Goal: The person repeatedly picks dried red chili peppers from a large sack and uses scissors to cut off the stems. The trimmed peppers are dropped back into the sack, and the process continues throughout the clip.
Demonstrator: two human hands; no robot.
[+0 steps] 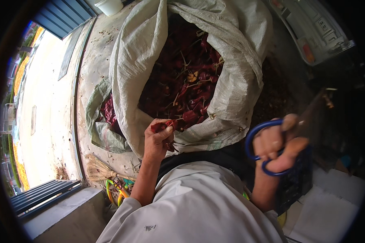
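A large white woven sack [234, 94] lies open before me, full of dried red chili peppers [185, 82], many with pale stems. At the sack's near rim my left hand [159, 136] is closed on a few dried red peppers [161, 126]. Out to the right, apart from the sack, my right hand [273, 145] holds scissors with blue handles [249, 139], its fingers through the loops. The blades point up and to the right and are blurred; a small pale bit shows by their tips.
Left of the big sack stands a smaller greenish sack [109, 141] with red contents. A straw broom [100, 168] lies on the floor at lower left. A white bucket [109, 6] stands at the top, an open plastic case [316, 30] at upper right, a dark blue crate [295, 179] at right.
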